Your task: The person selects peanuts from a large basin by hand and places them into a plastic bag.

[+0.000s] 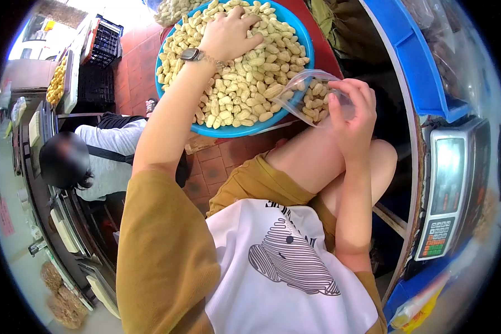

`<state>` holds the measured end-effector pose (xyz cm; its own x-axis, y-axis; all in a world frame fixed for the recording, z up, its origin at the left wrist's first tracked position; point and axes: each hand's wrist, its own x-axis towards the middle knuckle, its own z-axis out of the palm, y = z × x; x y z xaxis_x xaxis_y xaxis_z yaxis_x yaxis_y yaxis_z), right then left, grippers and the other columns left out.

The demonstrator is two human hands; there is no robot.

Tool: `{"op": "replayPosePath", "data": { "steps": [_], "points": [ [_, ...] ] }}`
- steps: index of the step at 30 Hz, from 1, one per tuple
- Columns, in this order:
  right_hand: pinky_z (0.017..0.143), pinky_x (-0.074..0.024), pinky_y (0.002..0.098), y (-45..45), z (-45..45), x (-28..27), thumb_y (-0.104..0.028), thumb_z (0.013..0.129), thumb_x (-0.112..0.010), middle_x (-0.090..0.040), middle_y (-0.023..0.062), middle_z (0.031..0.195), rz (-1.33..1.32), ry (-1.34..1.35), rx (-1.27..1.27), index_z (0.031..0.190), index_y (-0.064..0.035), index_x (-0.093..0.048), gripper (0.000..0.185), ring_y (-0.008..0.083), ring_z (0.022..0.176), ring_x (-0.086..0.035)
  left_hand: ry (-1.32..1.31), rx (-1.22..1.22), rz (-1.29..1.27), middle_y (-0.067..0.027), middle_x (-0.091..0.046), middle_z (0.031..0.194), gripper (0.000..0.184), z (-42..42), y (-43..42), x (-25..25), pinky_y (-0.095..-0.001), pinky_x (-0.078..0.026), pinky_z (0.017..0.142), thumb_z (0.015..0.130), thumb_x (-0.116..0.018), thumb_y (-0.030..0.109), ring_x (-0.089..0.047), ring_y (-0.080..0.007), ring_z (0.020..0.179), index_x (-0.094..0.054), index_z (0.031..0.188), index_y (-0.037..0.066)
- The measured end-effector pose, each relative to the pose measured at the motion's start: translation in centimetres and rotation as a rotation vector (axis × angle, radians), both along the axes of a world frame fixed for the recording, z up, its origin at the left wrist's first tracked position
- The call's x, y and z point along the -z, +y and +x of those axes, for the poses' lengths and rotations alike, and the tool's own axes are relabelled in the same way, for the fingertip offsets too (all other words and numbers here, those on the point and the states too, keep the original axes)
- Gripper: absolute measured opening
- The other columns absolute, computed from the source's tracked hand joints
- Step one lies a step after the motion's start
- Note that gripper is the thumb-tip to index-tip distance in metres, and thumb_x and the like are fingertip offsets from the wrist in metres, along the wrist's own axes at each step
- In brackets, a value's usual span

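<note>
A wide blue basin (pixel 228 132) is heaped with unshelled peanuts (pixel 234 92). My left hand (pixel 228 36), with a watch on its wrist, rests on the far part of the heap, fingers spread apart. No peanut shows in its grip, though what lies under the palm is hidden. At the basin's right edge, my right hand (pixel 353 111) pinches the rim of a clear plastic bag (pixel 298 106). The bag's mouth gapes toward the basin, and several peanuts (pixel 316 100) lie inside it.
A digital scale (pixel 448 178) stands at the right below a blue tray (pixel 409 55). Left of the basin a person in a grey top (pixel 108 147) is seated. Black crates (pixel 100 44) stand farther back. Another bag of peanuts (pixel 175 10) sits beyond the basin.
</note>
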<state>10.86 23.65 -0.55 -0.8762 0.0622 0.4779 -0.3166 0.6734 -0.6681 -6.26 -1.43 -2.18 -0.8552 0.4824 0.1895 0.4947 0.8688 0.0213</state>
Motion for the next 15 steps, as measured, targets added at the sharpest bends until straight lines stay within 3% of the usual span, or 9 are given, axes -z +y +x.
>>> {"op": "replayPosePath", "data": {
  "steps": [6,12,15],
  "points": [
    [0.086,-0.0437,0.0363,0.1,0.0,0.2,-0.013,0.081,-0.066,-0.060,0.0071,0.098,0.007,0.002,0.014,0.095,-0.0079,-0.068,0.015,0.0269,0.096,-0.057,-0.077,0.034,0.034,-0.0167,-0.053,0.126,0.047,-1.0,-0.6,0.5,-0.0465,-0.044,0.099,0.092,-0.051,0.050,-0.054,-0.0396,0.114,-0.055,0.132,0.025],
    [0.085,-0.0441,0.0366,0.4,-0.1,0.6,-0.014,0.082,-0.067,-0.060,0.0076,0.097,0.011,0.021,0.006,0.094,-0.0076,-0.068,0.014,0.0275,0.094,-0.057,-0.252,0.130,0.084,-0.0117,-0.051,0.128,0.046,-0.3,-1.9,-1.0,-0.0458,-0.047,0.096,0.084,-0.057,0.040,-0.051,-0.0389,0.116,-0.056,0.127,0.023],
    [0.085,-0.0442,0.0369,0.3,-0.1,0.6,-0.015,0.081,-0.067,-0.060,0.0077,0.097,0.007,0.009,0.017,0.093,-0.0076,-0.068,0.014,0.0276,0.095,-0.058,-0.154,0.155,0.056,-0.0131,-0.055,0.124,0.044,0.7,-1.7,-1.3,-0.0467,-0.047,0.095,0.085,-0.058,0.037,-0.054,-0.0377,0.113,-0.058,0.125,0.021]
  ]
}}
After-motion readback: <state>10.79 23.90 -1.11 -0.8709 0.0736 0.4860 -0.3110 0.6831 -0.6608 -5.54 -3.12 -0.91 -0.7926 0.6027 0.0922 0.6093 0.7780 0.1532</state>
